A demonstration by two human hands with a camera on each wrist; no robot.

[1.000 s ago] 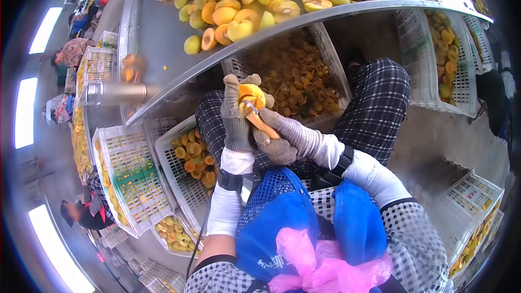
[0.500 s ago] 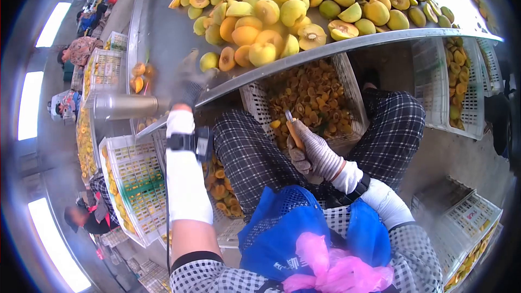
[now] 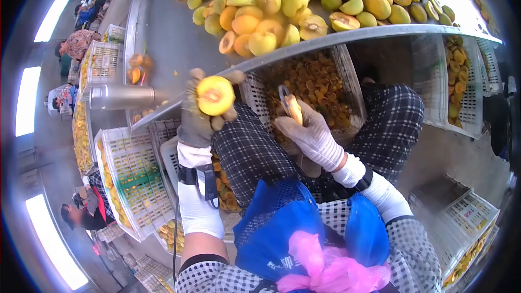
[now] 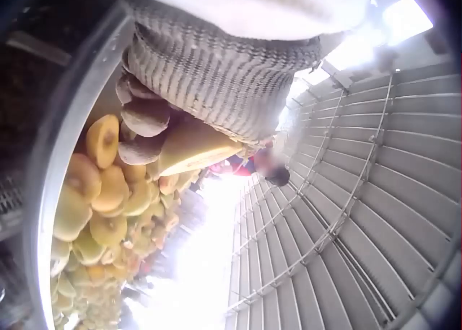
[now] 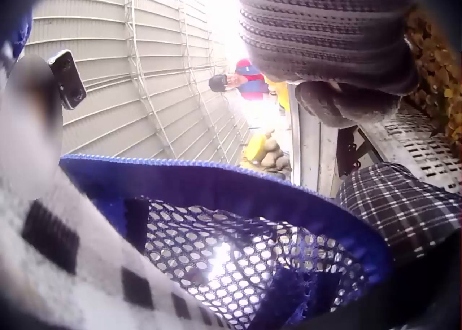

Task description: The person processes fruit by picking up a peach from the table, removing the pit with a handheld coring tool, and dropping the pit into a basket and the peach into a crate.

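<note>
From the head camera, we saw the gloved left hand (image 3: pixel 202 109) raised just below the rim of the table (image 3: pixel 163 38), its fingers curled round a halved yellow fruit (image 3: pixel 215 95) whose cut face and dark pit hollow were turned up toward us. The right hand (image 3: pixel 310 133) sat at the same height and off to the fruit's right, apart from it, gripping an orange-handled pitting tool (image 3: pixel 291 105) whose metal loop leaned toward the fruit. That hand was the one placed to reach the cut face, across the gap over the plaid lap (image 3: pixel 255 152). Beyond the tool lay a white crate of pits (image 3: pixel 320 84); a heap of whole and halved fruit (image 3: pixel 287 0) covered the table above.

From the left wrist, we saw what the head view hid: the underside of the grip, dark fingertips (image 4: pixel 141 132) wrapped on the fruit's yellow skin (image 4: pixel 191 146), with the heap along the table's steel rim (image 4: pixel 68 164) beside it.

From the right wrist, we saw only the knit glove (image 5: pixel 325 34) and curled fingers; the tool itself was out of view. The fruit showed small and distant (image 5: pixel 256 148), straight ahead of that hand.
</note>
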